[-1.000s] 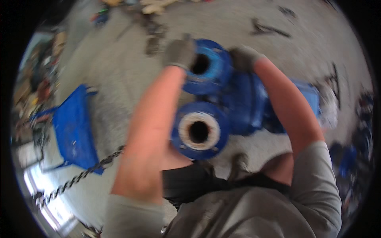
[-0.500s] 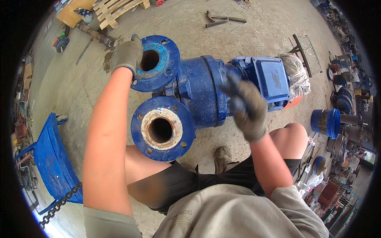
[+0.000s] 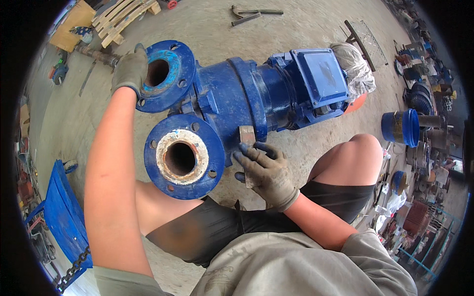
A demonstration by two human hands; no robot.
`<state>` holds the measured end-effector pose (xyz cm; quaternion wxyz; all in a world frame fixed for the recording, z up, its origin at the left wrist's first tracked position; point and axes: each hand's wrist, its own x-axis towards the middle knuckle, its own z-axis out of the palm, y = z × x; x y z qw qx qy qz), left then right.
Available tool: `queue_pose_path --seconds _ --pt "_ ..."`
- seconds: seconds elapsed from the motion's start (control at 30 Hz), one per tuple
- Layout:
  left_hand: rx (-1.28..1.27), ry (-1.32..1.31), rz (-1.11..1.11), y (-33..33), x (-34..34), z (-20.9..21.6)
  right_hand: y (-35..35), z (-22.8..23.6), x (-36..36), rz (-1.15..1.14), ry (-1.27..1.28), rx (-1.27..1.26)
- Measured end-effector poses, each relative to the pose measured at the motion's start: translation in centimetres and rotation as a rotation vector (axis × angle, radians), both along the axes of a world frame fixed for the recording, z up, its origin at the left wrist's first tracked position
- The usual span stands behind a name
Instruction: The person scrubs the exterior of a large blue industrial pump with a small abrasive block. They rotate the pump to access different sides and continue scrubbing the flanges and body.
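A blue pump [image 3: 224,93] with a boxy motor housing [image 3: 320,76] lies in front of me. Two round flanges face up at its left end. The far flange [image 3: 178,61] has a bright blue inner ring; the near flange [image 3: 211,155] has a whitish, rusty ring round its bore. My left hand [image 3: 130,73], in a grey-green work glove, is closed over the far flange's left rim. In my gloved right hand [image 3: 269,175] is a flat metal strip [image 3: 247,133], held upright against the pump's near side. Its lower end shows below the fingers.
A white cloth-like wrap [image 3: 354,69] covers the motor's far end. A blue bucket [image 3: 399,127] stands at right, before piled machine parts. A wooden pallet [image 3: 121,22] and a hammer [image 3: 256,12] lie beyond. Blue sheet metal [image 3: 61,212] and a chain [image 3: 74,271] are at left.
My right hand has come down and left from above the pump to its near side, where the metal strip now shows clearly. The left hand keeps its hold; the view has shifted.
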<state>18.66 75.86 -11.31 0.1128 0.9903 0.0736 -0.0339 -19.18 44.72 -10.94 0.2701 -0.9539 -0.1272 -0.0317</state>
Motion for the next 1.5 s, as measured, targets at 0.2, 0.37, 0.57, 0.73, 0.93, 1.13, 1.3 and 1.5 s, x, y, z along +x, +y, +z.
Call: queue_pose_path --seconds 0.2,0.37,0.57,0.73,0.93,1.13,1.3,1.5 --pt "0.249 0.000 -0.208 -0.9 -1.4 1.9 -0.4 0.9 0.1 -0.154 0.097 0.418" --pt "0.159 -0.020 -0.139 -1.6 -2.1 2.5 -1.4 -0.2 0.3 -0.206 -0.125 0.520" --pt "0.069 -0.043 -0.124 -0.2 -1.0 1.2 -2.3 -3.9 -0.1 -0.209 -0.151 0.563" --pt "-0.014 -0.048 -0.066 0.5 -0.2 0.4 -2.6 -6.6 -1.1 -0.184 -0.155 0.465" --pt "-0.041 -0.076 -0.053 0.3 -0.5 0.6 -2.8 -6.6 -1.2 -0.177 -0.170 0.391" --pt "-0.041 -0.130 -0.153 0.7 -0.1 0.0 -2.7 -6.3 -0.4 -0.239 -0.186 0.398" --pt "-0.036 -0.087 -0.034 1.0 0.6 -0.4 -2.7 -6.7 -1.0 -0.207 -0.223 0.388" --pt "-0.092 -0.102 -0.027 1.2 0.6 -0.6 -3.0 -6.1 -0.4 -0.203 -0.202 0.418"
